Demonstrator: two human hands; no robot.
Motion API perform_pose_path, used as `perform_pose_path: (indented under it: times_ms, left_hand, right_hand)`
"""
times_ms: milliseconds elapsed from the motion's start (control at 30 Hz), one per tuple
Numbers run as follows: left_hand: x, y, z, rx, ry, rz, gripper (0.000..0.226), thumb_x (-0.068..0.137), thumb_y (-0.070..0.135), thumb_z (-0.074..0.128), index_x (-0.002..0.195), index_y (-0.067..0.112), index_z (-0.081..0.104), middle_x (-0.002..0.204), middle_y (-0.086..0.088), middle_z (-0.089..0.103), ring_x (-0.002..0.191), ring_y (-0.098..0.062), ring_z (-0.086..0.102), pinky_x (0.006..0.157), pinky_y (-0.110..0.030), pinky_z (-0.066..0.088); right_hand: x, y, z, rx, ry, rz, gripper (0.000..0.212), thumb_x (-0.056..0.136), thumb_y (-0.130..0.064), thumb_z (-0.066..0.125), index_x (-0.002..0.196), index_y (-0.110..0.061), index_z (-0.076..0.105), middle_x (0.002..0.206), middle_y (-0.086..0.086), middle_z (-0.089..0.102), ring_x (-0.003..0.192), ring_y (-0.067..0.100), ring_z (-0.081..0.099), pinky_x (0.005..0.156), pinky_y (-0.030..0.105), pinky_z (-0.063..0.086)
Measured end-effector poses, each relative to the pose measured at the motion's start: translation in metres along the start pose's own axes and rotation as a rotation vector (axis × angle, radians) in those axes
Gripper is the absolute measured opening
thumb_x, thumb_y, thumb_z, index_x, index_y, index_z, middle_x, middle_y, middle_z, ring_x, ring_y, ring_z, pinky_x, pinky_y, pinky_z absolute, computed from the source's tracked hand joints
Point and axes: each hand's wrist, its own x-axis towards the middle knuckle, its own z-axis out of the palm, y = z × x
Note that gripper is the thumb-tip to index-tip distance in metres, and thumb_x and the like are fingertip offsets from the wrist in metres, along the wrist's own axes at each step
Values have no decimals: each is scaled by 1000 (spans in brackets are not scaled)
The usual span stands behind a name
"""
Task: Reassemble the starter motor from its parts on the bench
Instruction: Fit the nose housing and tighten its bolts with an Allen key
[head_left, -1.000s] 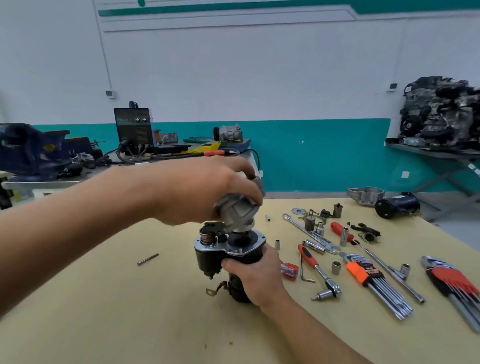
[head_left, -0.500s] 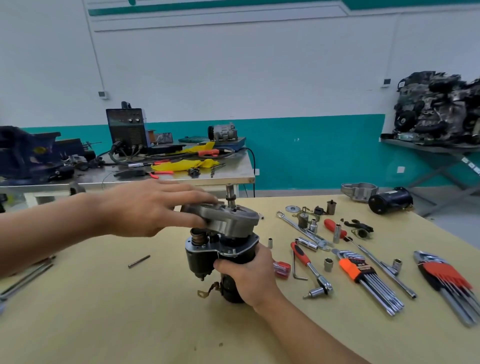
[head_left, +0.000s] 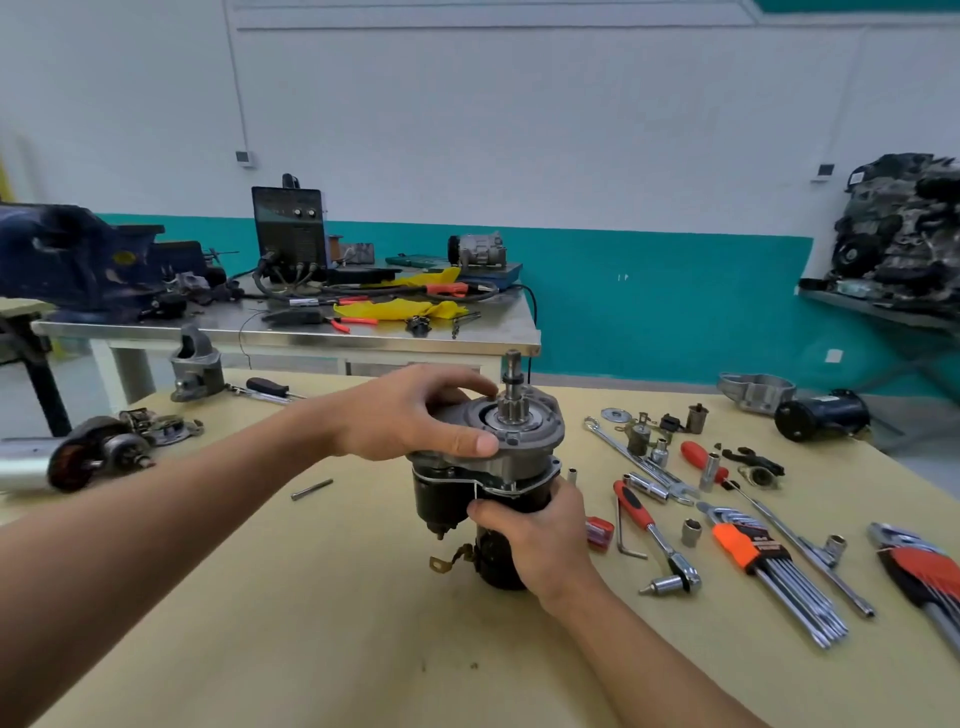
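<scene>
The black starter motor body (head_left: 457, 493) stands upright in the middle of the yellow bench (head_left: 311, 597). A grey metal housing plate (head_left: 530, 436) sits on its top, with the pinion shaft (head_left: 513, 384) poking up through it. My left hand (head_left: 415, 415) grips the plate's left side, thumb along its front rim and fingers over the top. My right hand (head_left: 535, 535) wraps around the lower black body from the right. A brass terminal tab (head_left: 447, 561) sticks out at the body's lower left.
Right of the motor lie a red-handled ratchet (head_left: 654, 535), hex key sets (head_left: 769, 566), sockets, a spanner and small parts. Another black motor (head_left: 821, 415) and a grey cover (head_left: 753, 389) sit far right. An armature (head_left: 98, 457) and nose housing (head_left: 195, 364) lie at the left. A pin (head_left: 311, 489) lies loose.
My left hand has lowered the grey housing plate over the shaft onto the motor's top; it was held above and tilted before. My right hand kept its hold on the body.
</scene>
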Motion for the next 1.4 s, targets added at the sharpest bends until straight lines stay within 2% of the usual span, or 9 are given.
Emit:
perform_pose_path:
  times_ms: [167,333,433,500,633,967,1133,1267,1400]
  left_hand:
    - [-1,-7,8,-89,28,94,65,73,55,70,134,41,53,122,18,68,111,-2,64,87,-16,52]
    - [-2,-7,5,-100,52,92,88,68,56,74,146,23,50,126,10,68,115,-8,64,93,-23,53]
    - [-5,-5,14,-34,91,84,97,61,58,78,147,26,47,123,17,67,113,0,63,90,-15,51]
    - [-6,-7,26,-23,213,106,99,56,59,81,144,25,52,119,21,67,109,4,63,86,-10,50]
    - [-9,-13,39,-133,368,178,92,58,49,84,139,15,58,121,9,71,112,-5,66,93,-23,55]
    - [-11,-9,29,-253,480,249,80,56,44,83,130,22,62,114,16,73,106,-6,69,82,-14,53]
    - [-11,-6,37,-163,377,226,83,56,44,85,133,25,60,114,24,72,107,1,68,82,-10,52]
    - [-13,-13,53,-203,430,258,67,61,41,85,123,40,60,114,25,71,109,1,67,84,-10,52]
    - [-13,-18,55,-204,426,284,66,68,26,90,125,38,59,117,23,71,111,1,66,86,-9,50]
  right_hand:
    - [-1,-1,-1,23,-3,-9,43,62,-17,83,103,-21,71,94,-6,76,91,5,69,68,9,51]
    - [-1,-2,-1,24,-10,1,39,61,-17,83,98,-24,72,91,-6,76,88,7,70,66,9,51]
    - [0,-1,-1,19,-8,-4,44,59,-20,83,102,-23,71,92,-5,76,88,10,70,68,13,53]
    - [0,0,-2,19,-4,-2,48,58,-23,83,104,-23,71,93,-5,76,90,10,70,69,14,54]
    - [1,1,-2,15,-15,3,44,58,-23,83,100,-24,71,90,-5,76,87,11,71,68,13,53]
    - [2,0,-3,35,-69,13,38,63,-14,83,96,-27,70,92,-2,75,88,13,71,70,16,54]
    - [3,1,-4,47,-58,-6,41,61,-16,83,100,-18,71,92,0,75,89,14,71,71,20,56]
    - [2,0,-4,42,-56,-12,44,62,-15,83,105,-18,71,96,-2,76,93,12,71,73,19,56]
    - [2,0,-4,52,-58,-16,43,63,-11,82,104,-17,72,96,-1,76,94,12,71,72,18,56]
